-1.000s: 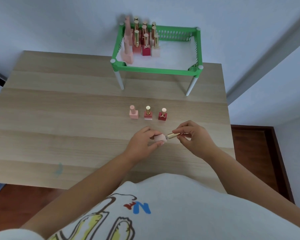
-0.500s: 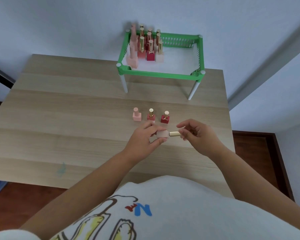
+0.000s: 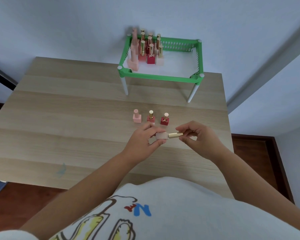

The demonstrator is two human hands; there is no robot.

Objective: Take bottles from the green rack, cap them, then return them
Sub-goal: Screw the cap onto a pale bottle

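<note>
Capping underway: left hand (image 3: 142, 137) grips pale bottle (image 3: 161, 135), right hand (image 3: 196, 135) pinches gold cap (image 3: 175, 135) (three bottles (image 3: 151, 117) wait on counter (image 3: 76, 127); green rack (image 3: 160, 77) partly filled).

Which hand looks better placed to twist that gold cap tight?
Probably the right hand: its fingertips already pinch the gold cap, while the left hand has its grip on the pale bottle, steadying it.

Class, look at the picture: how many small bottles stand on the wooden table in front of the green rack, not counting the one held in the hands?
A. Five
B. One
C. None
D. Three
D: three bottles stand in a row on the table, a pale pink bottle, a coral bottle and a dark red bottle, in front of the green rack.
</note>
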